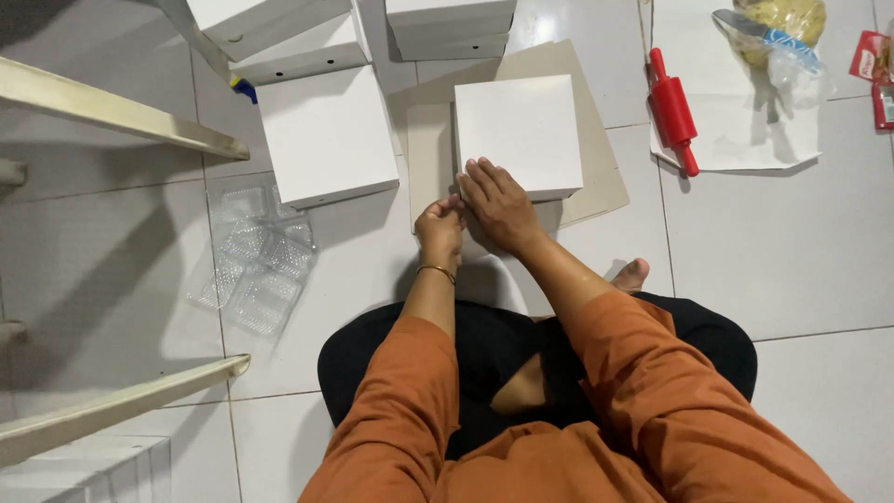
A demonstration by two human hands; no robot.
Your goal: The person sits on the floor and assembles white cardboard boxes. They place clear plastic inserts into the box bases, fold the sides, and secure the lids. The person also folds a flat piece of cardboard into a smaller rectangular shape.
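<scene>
On the floor (792,279), a clear plastic tray (253,265) lay left. We pinched the cardboard sheet (430,158) with our left hand (440,228), our right hand (498,205) spread flat against the white box (517,130) just ahead. Firm, even pressure seemed best. A red rolling pin (672,112) lay right.

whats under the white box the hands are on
A flat beige cardboard sheet lies under the white box, on the tiled floor. The right hand covers its near edge; the box's inside is hidden.
</scene>
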